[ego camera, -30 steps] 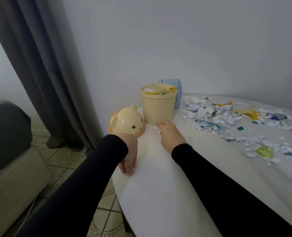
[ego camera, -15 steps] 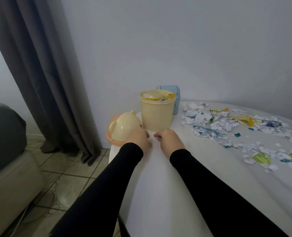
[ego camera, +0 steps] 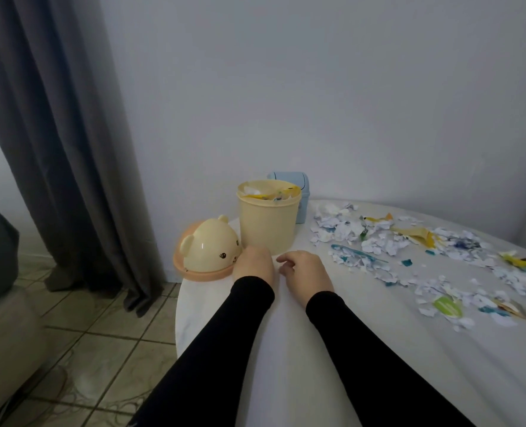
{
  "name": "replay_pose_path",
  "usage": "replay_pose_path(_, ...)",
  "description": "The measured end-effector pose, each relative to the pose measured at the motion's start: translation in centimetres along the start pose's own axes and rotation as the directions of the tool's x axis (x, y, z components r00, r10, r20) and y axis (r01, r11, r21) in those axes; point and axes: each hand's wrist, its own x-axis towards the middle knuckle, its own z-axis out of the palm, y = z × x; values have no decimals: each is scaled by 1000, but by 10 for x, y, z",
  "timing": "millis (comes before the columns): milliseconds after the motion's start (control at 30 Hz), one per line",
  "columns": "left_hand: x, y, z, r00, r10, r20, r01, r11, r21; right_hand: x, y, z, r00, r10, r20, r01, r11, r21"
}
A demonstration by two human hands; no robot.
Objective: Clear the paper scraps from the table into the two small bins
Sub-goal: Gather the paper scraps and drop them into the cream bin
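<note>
Both hands, left hand point(ego camera: 253, 265) and right hand point(ego camera: 307, 273), rest loosely curled, empty, before the label-less yellow bin point(ego camera: 268, 218)

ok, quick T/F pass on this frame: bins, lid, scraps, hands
1. The yellow bin is open and filled to the rim. True.
2. The bear lid sits on the yellow bin. False: it lies on the table beside it.
3. The blue bin stands behind the yellow bin. True.
4. The paper scraps are all cleared. False: many still cover the table.
5. The left hand and right hand are among the scraps. False: both are near the yellow bin's base.
</note>
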Motion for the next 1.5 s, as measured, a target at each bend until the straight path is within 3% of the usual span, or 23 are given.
replay_pose_path(133,8,-1,-18,1000,-4,-7,4,998,-64,4,-5,-11,984,60,-169,-22,975,222)
replay_pose_path(200,13,0,-37,991,-30,-130,9,987,-157,8,-9,-20,965,71,-252,11,950,311)
replay_pose_path(300,14,7,-69,944,-71,-323,-43,942,-332,19,-19,-36,928,-3,-372,121,949,293)
replay_pose_path(433,23,12,-86,885,-127,-448,-90,898,-431,44,-33,-57,892,1,-452,180,916,358)
replay_pose_path(633,48,2,-79,887,-136,-441,-95,882,-462,84,-42,-71,908,-17,-418,168,929,328)
replay_pose_path(833,72,5,-72,887,-89,-453,-117,905,-409,113,-34,-63,965,-80,-249,123,979,164)
replay_pose_path(900,82,3,-67,917,-28,-398,-117,934,-337,117,-29,-59,972,-111,-207,137,984,117)
replay_pose_path(1000,91,0,-61,961,31,-275,-117,946,-303,116,-22,-55,952,-174,-251,209,971,118)
replay_pose_path(1100,93,-5,-65,956,38,-291,-156,904,-397,108,-20,-52,943,-180,-280,238,953,189)
replay_pose_path(1233,89,-16,-83,923,-49,-383,-70,954,-290,92,-23,-45,993,-106,-52,117,936,332)
replay_pose_path(1367,85,-17,-86,971,-57,-231,2,973,-231,92,-27,-32,996,-83,-26,86,922,378)
replay_pose_path(1500,89,-4,-72,979,69,-193,-115,965,-235,95,-29,-29,999,-35,-33,47,878,476)
